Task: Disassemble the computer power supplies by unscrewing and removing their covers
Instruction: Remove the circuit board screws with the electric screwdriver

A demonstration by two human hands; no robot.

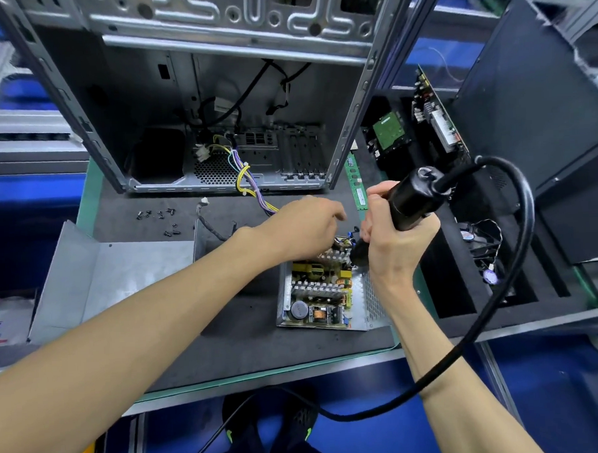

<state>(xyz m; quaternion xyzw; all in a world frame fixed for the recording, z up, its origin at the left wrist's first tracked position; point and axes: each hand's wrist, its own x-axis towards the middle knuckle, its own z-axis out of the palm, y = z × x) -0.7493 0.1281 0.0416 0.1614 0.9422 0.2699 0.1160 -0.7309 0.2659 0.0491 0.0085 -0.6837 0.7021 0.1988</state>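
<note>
Right grip (394, 236) clenches the electric screwdriver (409, 201); left grip (301, 229) (fingers curled, contents hidden) should steady the power supply (323, 293) below.

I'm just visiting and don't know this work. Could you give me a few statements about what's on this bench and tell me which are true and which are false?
1. The right hand grips a black corded electric screwdriver. True.
2. The power supply is closed under its cover. False: its circuit board and parts are exposed.
3. Loose screws lie on the dark mat, left of the hands. True.
4. The left hand rests on the bent metal cover. False: it reaches to the power supply's far end.
5. The big computer case behind is full of parts. False: mostly empty, only cables.
</note>
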